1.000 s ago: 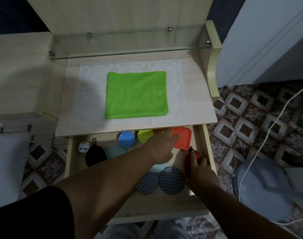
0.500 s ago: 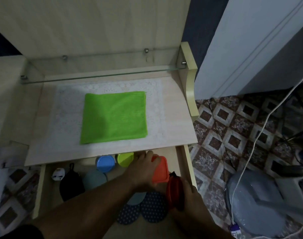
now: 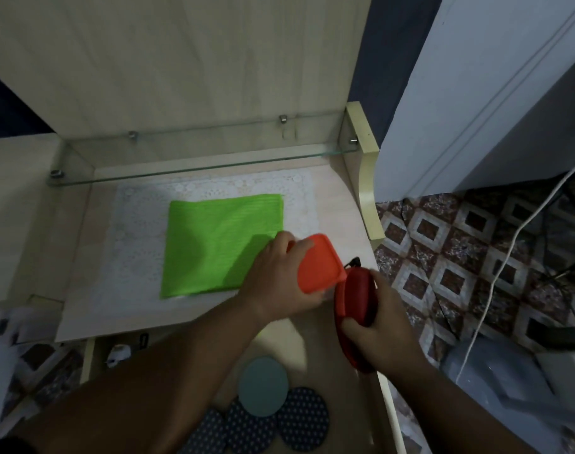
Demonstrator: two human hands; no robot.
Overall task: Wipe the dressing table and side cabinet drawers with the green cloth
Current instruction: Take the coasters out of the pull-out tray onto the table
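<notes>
A person's left hand grips an orange lidded container above the surface at centre frame, while the right hand clasps a red pouch over the open drawer. The green cloth lies flat on a lace mat, centre left, just beside the left hand.
</notes>
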